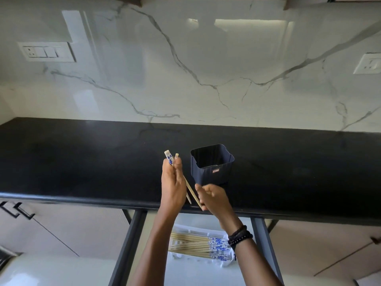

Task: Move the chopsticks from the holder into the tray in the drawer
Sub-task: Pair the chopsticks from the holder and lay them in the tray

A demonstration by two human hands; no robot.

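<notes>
A dark blue square holder (212,164) stands on the black counter, and no chopsticks show inside it. My left hand (172,182) is shut on a pair of wooden chopsticks (190,190) with blue-and-white patterned ends, just left of the holder. The patterned ends stick up above the fingers. My right hand (213,198) pinches the thin tips of the same pair at the counter's front edge. Below, in the open drawer, a white tray (181,255) holds several matching chopsticks (198,245) lying side by side.
The black counter (82,162) runs across the view under a white marble backsplash. The drawer's dark frame (132,240) juts out below the counter edge. Cabinet doors with black handles (18,210) are at the lower left. A beaded bracelet (240,237) sits on my right wrist.
</notes>
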